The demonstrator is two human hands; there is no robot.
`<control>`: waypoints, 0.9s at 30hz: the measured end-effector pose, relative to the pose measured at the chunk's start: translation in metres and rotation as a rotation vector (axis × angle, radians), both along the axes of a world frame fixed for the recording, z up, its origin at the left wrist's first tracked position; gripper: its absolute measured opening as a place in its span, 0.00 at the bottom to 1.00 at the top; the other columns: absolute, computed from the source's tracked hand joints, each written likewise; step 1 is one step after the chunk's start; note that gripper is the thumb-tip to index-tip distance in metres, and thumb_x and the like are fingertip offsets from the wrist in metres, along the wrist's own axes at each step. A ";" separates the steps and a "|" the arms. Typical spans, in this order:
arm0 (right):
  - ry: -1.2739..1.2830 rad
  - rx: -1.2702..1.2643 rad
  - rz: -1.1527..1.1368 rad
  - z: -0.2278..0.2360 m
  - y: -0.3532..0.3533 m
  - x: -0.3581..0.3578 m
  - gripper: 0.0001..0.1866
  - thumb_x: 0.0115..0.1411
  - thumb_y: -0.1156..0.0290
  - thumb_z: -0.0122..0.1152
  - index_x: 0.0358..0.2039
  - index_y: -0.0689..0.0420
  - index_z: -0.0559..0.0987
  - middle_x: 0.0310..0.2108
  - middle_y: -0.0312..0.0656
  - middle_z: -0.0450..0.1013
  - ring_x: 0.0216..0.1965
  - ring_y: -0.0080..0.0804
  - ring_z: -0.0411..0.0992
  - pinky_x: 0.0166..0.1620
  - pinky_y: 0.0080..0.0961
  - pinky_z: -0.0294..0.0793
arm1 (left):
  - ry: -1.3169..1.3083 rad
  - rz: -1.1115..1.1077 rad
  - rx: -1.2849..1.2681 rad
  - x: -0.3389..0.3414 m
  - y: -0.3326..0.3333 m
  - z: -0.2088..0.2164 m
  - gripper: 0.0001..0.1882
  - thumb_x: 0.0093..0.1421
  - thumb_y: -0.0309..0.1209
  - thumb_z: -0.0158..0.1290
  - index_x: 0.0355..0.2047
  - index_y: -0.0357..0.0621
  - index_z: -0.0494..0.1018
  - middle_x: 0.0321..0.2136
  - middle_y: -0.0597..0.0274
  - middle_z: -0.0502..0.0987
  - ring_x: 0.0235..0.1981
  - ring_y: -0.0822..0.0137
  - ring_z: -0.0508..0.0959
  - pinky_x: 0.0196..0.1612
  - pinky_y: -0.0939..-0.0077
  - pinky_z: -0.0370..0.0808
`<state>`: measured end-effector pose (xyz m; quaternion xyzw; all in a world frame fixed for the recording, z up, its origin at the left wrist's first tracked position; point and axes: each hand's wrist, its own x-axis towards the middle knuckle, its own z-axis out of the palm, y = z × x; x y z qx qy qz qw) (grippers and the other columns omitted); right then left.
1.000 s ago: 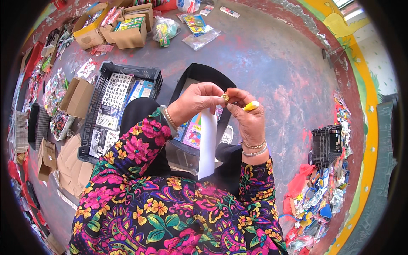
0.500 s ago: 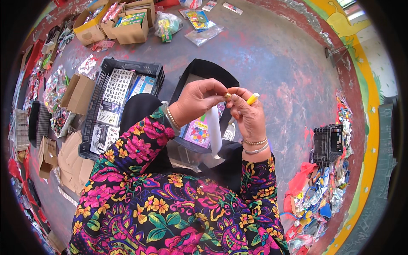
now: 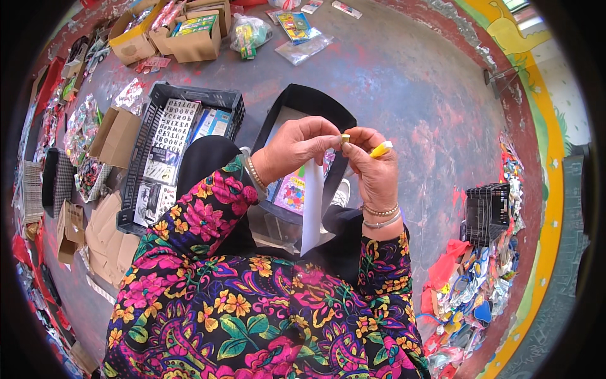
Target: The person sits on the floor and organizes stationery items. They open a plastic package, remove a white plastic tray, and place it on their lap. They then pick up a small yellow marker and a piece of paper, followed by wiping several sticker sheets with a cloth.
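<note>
My left hand (image 3: 297, 148) and my right hand (image 3: 374, 165) meet at the fingertips above the black bin (image 3: 341, 114). Pinched between them is a small gold-coloured piece (image 3: 345, 138), like a short cylinder; its exact kind is unclear. A yellow stick-like thing with a white end (image 3: 381, 149) pokes out of my right hand, most of it covered by the fingers. Below the hands hangs a long white paper-like strip (image 3: 310, 211); its upper end is hidden behind my left fingers. Inside the bin lies a colourful printed packet (image 3: 291, 192), partly behind the strip.
A dark crate (image 3: 235, 110) of sticker-like sheets stands to the left, beside an open cardboard box (image 3: 117, 139). Filled cartons (image 3: 196, 41) and a plastic bag (image 3: 251, 35) sit farther off. On the right, a black crate (image 3: 487, 215) rests by a heap of mixed scraps (image 3: 470, 297).
The gold-coloured piece now shows more plainly between my fingertips. My right hand has shifted slightly right with the yellow thing. The white strip has swung left and hangs lower.
</note>
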<state>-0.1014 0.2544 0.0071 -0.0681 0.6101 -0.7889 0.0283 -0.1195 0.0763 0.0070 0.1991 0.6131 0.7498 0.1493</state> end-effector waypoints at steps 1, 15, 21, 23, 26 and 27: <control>0.000 0.019 -0.007 0.000 0.000 0.000 0.12 0.53 0.76 0.62 0.39 0.62 0.76 0.29 0.33 0.73 0.26 0.12 0.67 0.23 0.07 0.61 | -0.019 0.006 -0.006 -0.001 0.001 0.000 0.09 0.60 0.31 0.51 0.37 0.38 0.71 0.25 0.70 0.73 0.23 0.80 0.72 0.27 0.87 0.68; -0.084 -0.135 0.049 -0.006 0.000 -0.003 0.12 0.54 0.77 0.60 0.39 0.64 0.76 0.27 0.35 0.73 0.22 0.13 0.66 0.20 0.08 0.58 | -0.060 0.030 0.048 -0.005 0.003 -0.013 0.08 0.62 0.29 0.47 0.36 0.37 0.71 0.27 0.64 0.75 0.20 0.79 0.72 0.24 0.87 0.70; -0.292 -0.433 0.100 -0.013 0.007 -0.009 0.12 0.56 0.66 0.61 0.32 0.63 0.76 0.22 0.35 0.70 0.19 0.16 0.64 0.18 0.10 0.55 | -0.052 0.005 -0.010 -0.007 0.002 -0.015 0.10 0.61 0.28 0.48 0.40 0.37 0.72 0.27 0.68 0.74 0.22 0.80 0.72 0.26 0.88 0.69; -0.347 -0.463 0.105 -0.017 0.007 -0.010 0.13 0.56 0.63 0.60 0.29 0.63 0.76 0.20 0.35 0.69 0.18 0.17 0.63 0.17 0.11 0.53 | -0.044 0.047 -0.003 -0.005 0.005 -0.010 0.10 0.60 0.28 0.50 0.40 0.37 0.72 0.27 0.67 0.74 0.22 0.80 0.72 0.25 0.87 0.69; -0.393 -0.413 0.091 -0.022 0.006 -0.010 0.14 0.56 0.62 0.60 0.27 0.61 0.76 0.18 0.34 0.68 0.16 0.18 0.62 0.16 0.11 0.52 | -0.011 0.041 -0.018 -0.001 0.006 -0.004 0.11 0.58 0.26 0.52 0.41 0.37 0.72 0.29 0.66 0.74 0.24 0.80 0.72 0.27 0.86 0.71; -0.398 -0.395 0.080 -0.024 0.005 -0.011 0.14 0.56 0.62 0.60 0.26 0.61 0.76 0.17 0.34 0.67 0.16 0.17 0.61 0.16 0.12 0.51 | 0.003 0.028 -0.027 0.000 0.007 -0.004 0.11 0.57 0.25 0.52 0.41 0.37 0.72 0.30 0.65 0.74 0.25 0.79 0.72 0.28 0.85 0.71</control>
